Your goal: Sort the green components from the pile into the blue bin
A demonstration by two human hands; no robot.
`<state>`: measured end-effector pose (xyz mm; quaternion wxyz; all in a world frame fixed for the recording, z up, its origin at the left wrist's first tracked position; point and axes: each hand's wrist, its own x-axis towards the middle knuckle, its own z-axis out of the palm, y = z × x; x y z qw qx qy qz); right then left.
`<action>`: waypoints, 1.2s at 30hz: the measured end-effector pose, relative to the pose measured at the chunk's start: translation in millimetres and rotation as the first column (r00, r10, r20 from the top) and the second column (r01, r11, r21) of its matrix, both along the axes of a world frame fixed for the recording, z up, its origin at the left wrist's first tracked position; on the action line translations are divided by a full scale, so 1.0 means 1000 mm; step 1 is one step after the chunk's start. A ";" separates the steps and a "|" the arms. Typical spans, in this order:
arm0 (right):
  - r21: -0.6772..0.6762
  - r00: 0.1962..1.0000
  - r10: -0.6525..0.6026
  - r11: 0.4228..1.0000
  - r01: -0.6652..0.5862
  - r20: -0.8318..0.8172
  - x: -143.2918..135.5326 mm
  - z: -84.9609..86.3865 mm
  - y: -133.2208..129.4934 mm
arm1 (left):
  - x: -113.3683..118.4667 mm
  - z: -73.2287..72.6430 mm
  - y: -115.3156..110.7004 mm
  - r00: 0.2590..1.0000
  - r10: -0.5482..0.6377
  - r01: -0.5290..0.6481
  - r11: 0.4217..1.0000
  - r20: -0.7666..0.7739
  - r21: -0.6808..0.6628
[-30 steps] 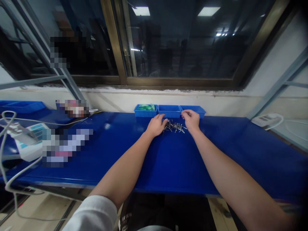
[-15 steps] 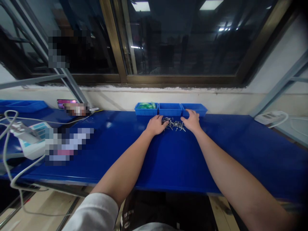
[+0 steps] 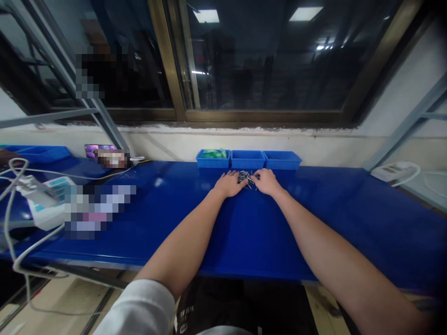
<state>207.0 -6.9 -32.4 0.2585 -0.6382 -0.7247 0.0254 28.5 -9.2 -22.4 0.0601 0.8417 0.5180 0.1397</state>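
A small heap of shiny thin metal pins that look like rivets (image 3: 247,177) lies on the blue tabletop (image 3: 258,232), between my two hands. My left hand (image 3: 228,184) rests flat against the heap's left side, fingers stretched out and thumb touching the pins. On the right side, my right hand (image 3: 267,181) curls its fingers round some pins, with dark ends showing by the thumb. Behind the hands stand three blue bins: the left bin (image 3: 213,162) holds green plastic packaging, the middle bin (image 3: 247,161), and the right bin (image 3: 283,161) with small dark bits inside.
A white device with cables (image 3: 47,209) stands at the left. Near the wall is a propped phone (image 3: 99,151). Further blue bins (image 3: 52,153) are at far left, with part of another person's hand (image 3: 7,157). A white power strip (image 3: 393,171) lies at right.
My right hand has moved left and down from near the right bin, its fingers curling. The spread pins are now bunched more tightly between my hands. Another person's hand appears at far left.
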 end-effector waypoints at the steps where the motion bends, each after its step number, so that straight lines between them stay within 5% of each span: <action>1: 0.009 1.000 0.017 1.000 -0.017 -0.008 -0.001 0.000 0.000 | 0.001 0.000 0.000 1.000 -0.003 0.003 1.000 0.000 0.005; 16: 0.158 0.985 0.164 0.975 -0.154 -0.050 -0.003 0.005 -0.001 | 0.007 -0.001 -0.001 0.998 -0.031 0.028 0.998 0.058 0.059; 19: 0.214 0.985 0.158 0.967 -0.141 -0.065 -0.004 0.007 -0.003 | 0.007 0.003 -0.003 0.993 -0.065 0.047 0.984 0.098 0.174; 24: 0.265 0.965 0.239 0.943 -0.203 -0.110 -0.008 0.013 -0.008 | 0.009 0.012 -0.006 0.950 -0.283 0.212 0.894 0.131 0.394; 30: 0.276 0.903 0.308 0.934 -0.226 -0.301 -0.013 0.017 -0.013 | 0.007 0.013 -0.002 0.933 -0.292 0.174 0.878 0.212 0.445; 36: 0.306 0.760 0.341 0.932 -0.195 -0.553 -0.013 0.020 -0.015 | 0.003 0.013 -0.001 0.940 -0.238 0.097 0.873 0.245 0.477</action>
